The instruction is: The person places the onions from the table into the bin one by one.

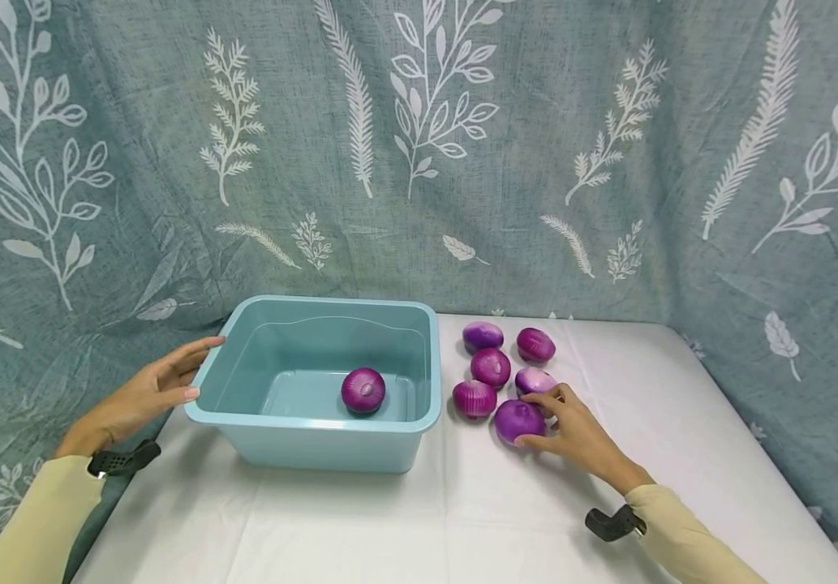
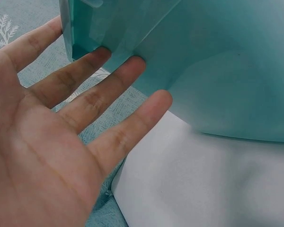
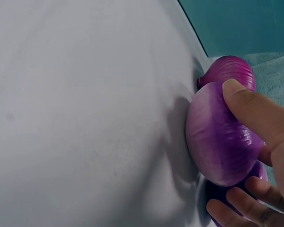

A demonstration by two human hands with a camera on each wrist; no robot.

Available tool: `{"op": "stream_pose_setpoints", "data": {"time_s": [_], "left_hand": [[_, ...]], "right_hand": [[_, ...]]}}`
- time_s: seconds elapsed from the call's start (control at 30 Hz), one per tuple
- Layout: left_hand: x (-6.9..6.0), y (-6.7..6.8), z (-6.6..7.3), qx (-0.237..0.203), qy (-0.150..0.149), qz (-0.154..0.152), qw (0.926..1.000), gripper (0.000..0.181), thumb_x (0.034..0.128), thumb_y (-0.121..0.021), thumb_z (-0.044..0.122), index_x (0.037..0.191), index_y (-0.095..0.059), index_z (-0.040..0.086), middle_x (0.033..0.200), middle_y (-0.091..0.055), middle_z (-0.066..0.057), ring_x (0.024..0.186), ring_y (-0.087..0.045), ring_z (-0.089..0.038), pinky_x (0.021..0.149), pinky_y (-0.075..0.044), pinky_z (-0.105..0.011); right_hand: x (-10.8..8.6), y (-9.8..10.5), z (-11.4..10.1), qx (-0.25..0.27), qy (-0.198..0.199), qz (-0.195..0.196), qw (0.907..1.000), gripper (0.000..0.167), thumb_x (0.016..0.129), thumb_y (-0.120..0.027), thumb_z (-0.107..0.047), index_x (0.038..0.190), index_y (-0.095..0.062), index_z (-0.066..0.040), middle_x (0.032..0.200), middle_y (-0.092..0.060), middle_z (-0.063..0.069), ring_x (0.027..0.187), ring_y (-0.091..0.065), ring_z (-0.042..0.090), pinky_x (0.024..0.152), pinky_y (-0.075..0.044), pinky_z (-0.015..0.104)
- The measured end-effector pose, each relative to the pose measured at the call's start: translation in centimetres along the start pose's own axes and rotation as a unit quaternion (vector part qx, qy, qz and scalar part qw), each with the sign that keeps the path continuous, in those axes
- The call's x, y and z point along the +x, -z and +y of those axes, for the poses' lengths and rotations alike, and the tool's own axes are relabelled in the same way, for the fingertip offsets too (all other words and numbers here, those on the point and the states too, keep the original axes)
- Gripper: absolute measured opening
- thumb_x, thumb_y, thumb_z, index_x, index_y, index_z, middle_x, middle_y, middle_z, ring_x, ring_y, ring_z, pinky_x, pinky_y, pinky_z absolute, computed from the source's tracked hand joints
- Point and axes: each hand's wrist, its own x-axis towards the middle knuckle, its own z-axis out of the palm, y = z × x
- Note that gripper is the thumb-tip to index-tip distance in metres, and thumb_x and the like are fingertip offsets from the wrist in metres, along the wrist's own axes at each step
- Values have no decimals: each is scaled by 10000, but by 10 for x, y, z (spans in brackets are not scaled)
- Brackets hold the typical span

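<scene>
On the white table stands a light-blue plastic bin (image 1: 316, 446) with one red onion (image 1: 363, 391) on its floor. My left hand (image 1: 148, 389) is at the bin's left end, thumb by the rim; in the left wrist view its fingers (image 2: 128, 125) lie straight against the outer wall. Right of the bin, my right hand (image 1: 575, 430) grips the nearest purple onion (image 1: 517, 422) between thumb and fingers. In the right wrist view the thumb (image 3: 255, 111) presses on that onion (image 3: 222, 137), which has a paler side. Its far side is hidden by the hand.
Several more red onions (image 1: 490, 367) lie close together beyond the right hand, one (image 1: 474, 399) beside the gripped onion. A blue-green leaf-patterned cloth (image 1: 506, 162) hangs behind and at both sides. White cloth (image 1: 331, 527) covers the table.
</scene>
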Motion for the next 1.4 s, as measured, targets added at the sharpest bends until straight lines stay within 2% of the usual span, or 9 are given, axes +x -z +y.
{"op": "stream_pose_setpoints", "data": {"time_s": [0.2,0.33,0.5,0.77,1.0,1.2,1.4], "left_hand": [[-1,1,-1,16,74,42,10000,699,1075,-448,-11,1672,-154,202,1713,-151,-30,1442,-361,13,1058,-452,-213],[-1,1,-2,22,120,68,9999,707,1072,-453,-15,1673,-154,206,1714,-151,-29,1437,-360,26,1057,-453,-212],[1,3,-2,56,22,44,10000,704,1071,-452,-20,1672,-156,196,1712,-157,-34,1445,-362,4,1055,-460,-225],[1,1,-1,-39,-25,-26,10000,696,1077,-445,-10,1673,-142,183,1710,-157,-21,1443,-367,1,1057,-459,-225],[0,-1,1,-74,-39,-27,10000,693,1076,-439,-18,1672,-142,176,1708,-156,-27,1442,-367,1,1060,-455,-223],[-1,-1,0,13,-39,21,10000,690,1074,-439,-20,1671,-153,175,1706,-160,-42,1440,-363,14,1059,-447,-207],[0,-1,0,-4,-30,12,10000,690,1075,-440,-13,1672,-147,173,1706,-156,-47,1437,-362,21,1059,-447,-208]], "right_hand": [[-1,-2,1,-131,111,-1,9999,746,748,-910,-492,1342,-669,-110,1118,-594,69,933,-637,203,746,-566,350],[-2,-3,3,-2,262,-2,9997,772,736,-938,-421,1358,-644,-70,1128,-639,64,965,-649,204,761,-597,344],[-2,-4,5,165,448,60,9988,761,740,-951,-351,1359,-633,-43,1132,-666,42,998,-658,215,786,-607,334],[-4,-1,8,207,452,48,9988,768,766,-929,-395,1375,-619,-43,1178,-670,59,1013,-664,218,815,-609,340],[-4,8,3,300,426,91,9986,768,786,-918,-385,1396,-600,-42,1220,-656,90,1005,-657,225,815,-612,352],[0,18,-5,332,512,201,9979,765,791,-920,-357,1405,-595,-38,1177,-663,67,988,-663,208,818,-612,334],[6,32,-19,401,575,306,9971,769,788,-924,-346,1432,-583,-101,1247,-662,44,992,-663,179,829,-611,346]]}}
